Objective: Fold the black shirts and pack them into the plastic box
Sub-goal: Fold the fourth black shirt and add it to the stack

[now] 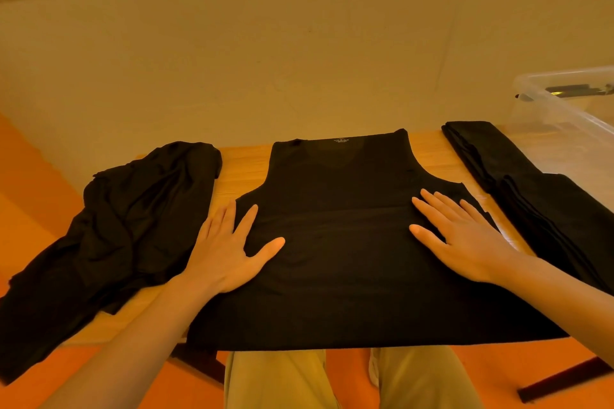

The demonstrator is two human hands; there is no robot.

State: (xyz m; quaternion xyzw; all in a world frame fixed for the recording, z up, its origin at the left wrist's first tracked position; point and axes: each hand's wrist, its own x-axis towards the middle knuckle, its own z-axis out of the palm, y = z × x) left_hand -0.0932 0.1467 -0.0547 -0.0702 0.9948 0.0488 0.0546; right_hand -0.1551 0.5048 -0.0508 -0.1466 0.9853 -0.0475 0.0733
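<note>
a spread shirt (335, 209) lies at the table (242, 163) centre. a crumpled pile (133, 219) sits at nine o'clock, folded shirts (531, 196) at three, the plastic box (571, 116) at two, behind them.

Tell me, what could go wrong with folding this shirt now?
The flat shirt hangs over the near edge of the table, so it might slide off once the left hand and right hand lift. The crumpled pile lies close on the left and also droops off the edge; a fold could catch it. The plastic box sits behind the folded stack, so reaching over may muss that stack.
</note>
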